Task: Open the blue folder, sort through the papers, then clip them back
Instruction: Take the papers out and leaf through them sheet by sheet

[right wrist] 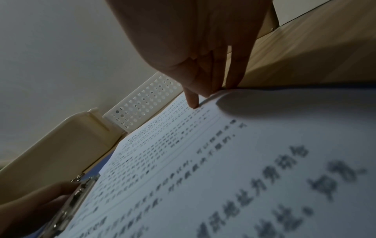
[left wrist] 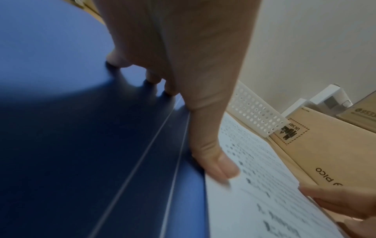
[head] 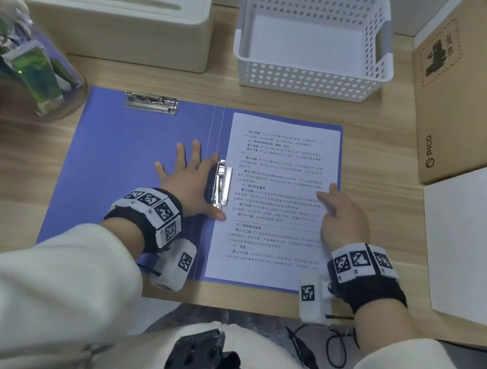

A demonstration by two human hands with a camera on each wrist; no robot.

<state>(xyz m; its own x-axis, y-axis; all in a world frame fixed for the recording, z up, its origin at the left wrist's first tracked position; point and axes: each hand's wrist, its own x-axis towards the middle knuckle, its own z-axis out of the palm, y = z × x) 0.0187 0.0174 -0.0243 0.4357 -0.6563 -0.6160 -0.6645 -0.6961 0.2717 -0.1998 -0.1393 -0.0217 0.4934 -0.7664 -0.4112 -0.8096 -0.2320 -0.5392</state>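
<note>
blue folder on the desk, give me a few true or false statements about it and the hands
1. The blue folder lies open. True.
2. The papers sit on its left half. False: they lie on the right half.
3. The left hand rests flat with fingers spread, beside the side clip. True.
4. The right hand is lifted clear of the papers. False: its fingers touch them.
5. The white basket holds papers. False: nothing shows inside.
</note>
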